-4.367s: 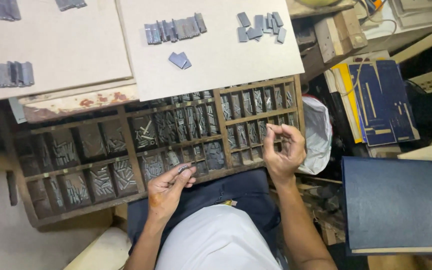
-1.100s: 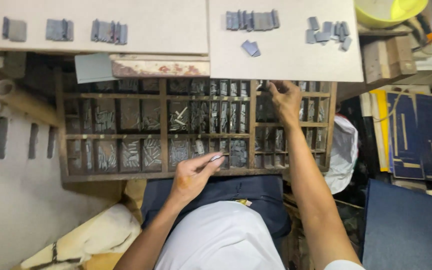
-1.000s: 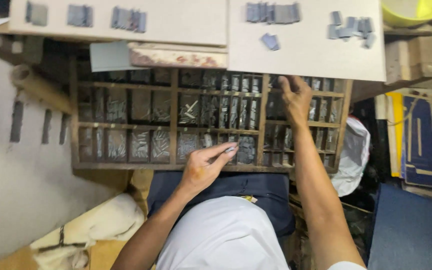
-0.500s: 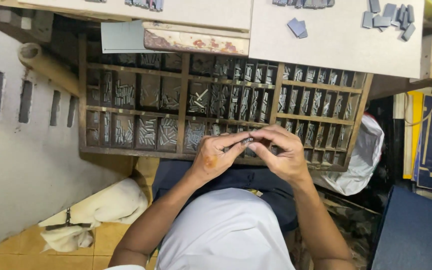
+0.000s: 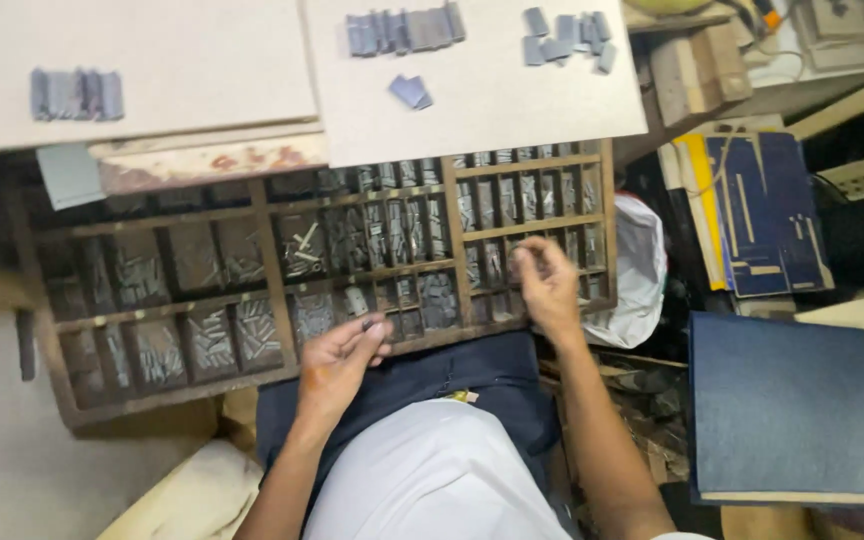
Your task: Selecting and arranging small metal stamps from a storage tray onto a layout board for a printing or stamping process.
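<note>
I'm sitting in a letterpress print workshop: a dark wooden compartmented type case (image 5: 262,250) full of small grey metal sorts (image 5: 212,340) sits before me, with pale boards (image 5: 492,100) carrying grey blocks (image 5: 402,30).

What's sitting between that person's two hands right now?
In the head view, between the left hand and the right hand lie the front compartments of the wooden tray, filled with small metal pieces, and its front rail.
</note>
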